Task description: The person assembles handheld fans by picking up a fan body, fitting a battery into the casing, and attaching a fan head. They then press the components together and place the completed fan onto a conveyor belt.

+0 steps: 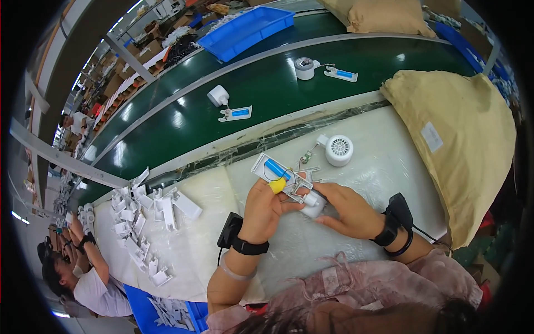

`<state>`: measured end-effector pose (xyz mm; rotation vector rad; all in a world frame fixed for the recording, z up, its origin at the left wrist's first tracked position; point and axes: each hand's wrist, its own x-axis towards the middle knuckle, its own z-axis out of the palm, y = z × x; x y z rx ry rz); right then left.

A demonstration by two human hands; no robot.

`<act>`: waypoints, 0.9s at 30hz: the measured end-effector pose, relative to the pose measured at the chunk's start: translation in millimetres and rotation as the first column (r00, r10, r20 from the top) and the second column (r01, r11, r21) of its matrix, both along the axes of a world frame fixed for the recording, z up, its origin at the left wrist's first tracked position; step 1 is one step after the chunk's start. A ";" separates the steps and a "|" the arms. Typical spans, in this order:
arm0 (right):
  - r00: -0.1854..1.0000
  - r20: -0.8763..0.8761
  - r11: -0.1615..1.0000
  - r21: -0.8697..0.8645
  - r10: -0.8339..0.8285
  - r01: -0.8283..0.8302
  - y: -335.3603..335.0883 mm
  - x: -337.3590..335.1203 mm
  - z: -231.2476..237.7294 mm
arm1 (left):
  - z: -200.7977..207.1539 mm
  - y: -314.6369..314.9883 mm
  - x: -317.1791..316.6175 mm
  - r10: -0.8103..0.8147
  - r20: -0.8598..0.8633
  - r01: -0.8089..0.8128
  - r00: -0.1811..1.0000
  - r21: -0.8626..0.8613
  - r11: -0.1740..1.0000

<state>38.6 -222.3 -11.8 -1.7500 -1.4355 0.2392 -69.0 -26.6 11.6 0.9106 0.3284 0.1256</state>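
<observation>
Both my hands work on one white plastic handle half, which has a blue battery and thin wires in it. My left hand is closed on its near side, with a yellow cover on one fingertip. From the other side, my right hand curls its thumb and fingers around a rounded white fan head at the handle's near end. Some of my fingertips are hidden behind the parts. Just beyond them, a second white fan head with a round grille lies beside a small green circuit board.
Loose white plastic parts are heaped at the left. A green conveyor belt beyond the table carries two fan assemblies and a blue tray. A brown sack stands at right, a blue bin at lower left. A co-worker sits far left.
</observation>
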 end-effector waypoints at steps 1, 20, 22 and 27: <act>1.000 0.013 1.000 -0.003 -0.007 0.007 -0.6 -0.7 0.6 | 0.4 -1.4 0.2 -0.004 -0.001 0.004 1.000 -0.004 1.000; 0.999 0.035 1.000 -0.008 -0.006 0.006 1.0 -0.2 4.3 | -17.1 3.2 -1.6 -0.078 0.149 0.084 0.986 -0.037 0.996; 0.999 0.042 1.000 -0.015 -0.013 0.013 0.3 -0.8 3.0 | -22.2 4.6 -1.9 -0.083 0.181 0.095 0.980 -0.058 0.994; 0.999 0.039 1.000 -0.001 -0.028 0.028 -1.2 -3.2 1.9 | -31.1 6.7 -1.6 -0.102 0.274 0.155 0.956 -0.179 0.972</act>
